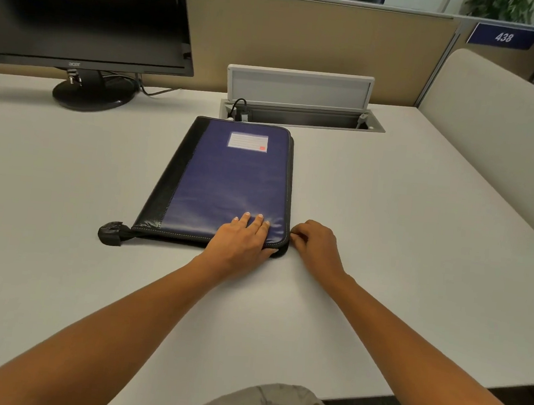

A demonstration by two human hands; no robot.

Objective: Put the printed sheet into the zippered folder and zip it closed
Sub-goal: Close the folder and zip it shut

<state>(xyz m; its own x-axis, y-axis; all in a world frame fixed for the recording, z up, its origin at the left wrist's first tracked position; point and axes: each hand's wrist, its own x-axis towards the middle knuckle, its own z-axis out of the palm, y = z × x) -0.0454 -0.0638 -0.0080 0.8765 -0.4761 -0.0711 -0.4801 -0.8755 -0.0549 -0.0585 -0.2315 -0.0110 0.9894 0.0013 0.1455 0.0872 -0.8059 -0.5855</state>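
Observation:
A blue zippered folder [225,179] with a black spine strip and a white label lies flat and folded shut on the white desk [384,245]. My left hand [241,239] rests palm down on its near right corner, fingers spread on the cover. My right hand [315,242] sits just off that same corner with fingers pinched at the zipper edge; the zipper pull itself is hidden by the fingers. A black tab [111,232] sticks out from the folder's near left corner. No printed sheet is visible.
A black monitor [82,11] on a round stand [92,93] occupies the far left. Behind the folder, a cable tray [302,116] in the desk stands with its lid raised. A beige partition runs along the back, and a padded divider [498,132] borders the right.

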